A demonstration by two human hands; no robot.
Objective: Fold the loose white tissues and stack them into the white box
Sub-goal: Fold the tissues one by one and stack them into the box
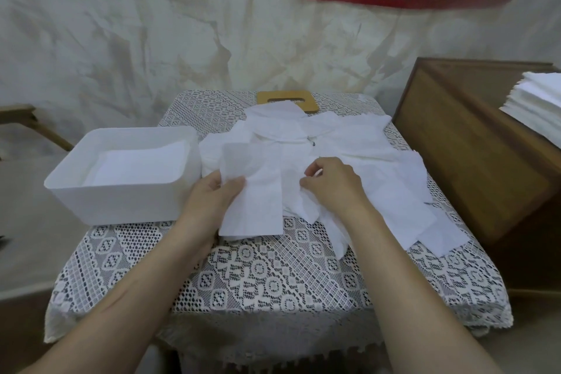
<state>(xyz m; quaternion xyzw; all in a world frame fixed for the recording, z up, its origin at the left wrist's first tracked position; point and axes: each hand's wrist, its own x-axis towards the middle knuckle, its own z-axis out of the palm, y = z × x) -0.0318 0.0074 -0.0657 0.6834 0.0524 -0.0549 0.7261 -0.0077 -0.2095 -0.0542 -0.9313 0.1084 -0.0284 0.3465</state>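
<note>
A white box (115, 194) stands at the table's left, with folded white tissues (133, 165) stacked inside. A heap of loose white tissues (343, 136) covers the table's middle and right. My left hand (209, 197) pinches the left edge of a folded tissue (255, 206) that lies at the front of the heap. My right hand (331, 184) rests on the heap just to the right of it, fingers curled and pinching a crumpled loose tissue (306, 206).
The small table has a white lace cloth (273, 279). A wooden lid (287, 100) with a slot lies at the far edge, partly under tissues. A wooden cabinet (473, 146) at the right carries a stack of white tissues (537, 106).
</note>
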